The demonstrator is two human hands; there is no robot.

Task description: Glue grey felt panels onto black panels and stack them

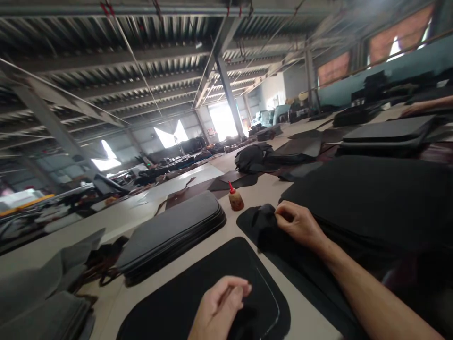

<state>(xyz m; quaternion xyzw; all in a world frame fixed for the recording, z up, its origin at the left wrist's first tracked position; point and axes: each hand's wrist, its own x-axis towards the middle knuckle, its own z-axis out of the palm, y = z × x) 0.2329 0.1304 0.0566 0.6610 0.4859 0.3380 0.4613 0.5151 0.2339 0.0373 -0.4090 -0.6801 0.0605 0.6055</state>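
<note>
A flat black panel (184, 297) with rounded corners lies on the table right in front of me. My left hand (217, 307) rests on its near part with the fingers curled together; whether it holds anything is hidden. My right hand (299, 224) reaches forward and pinches the edge of a crumpled black fabric piece (264, 222) lying on another black panel. Just beyond that fabric stands a small glue bottle (235, 198) with a red tip.
A stack of dark rounded panels (170, 231) lies to the left. A tall pile of black sheets (371, 198) fills the right. Grey pieces (46, 293) sit at the near left. Another person's hand (421, 107) shows far right. The long beige table (141, 203) carries more black material.
</note>
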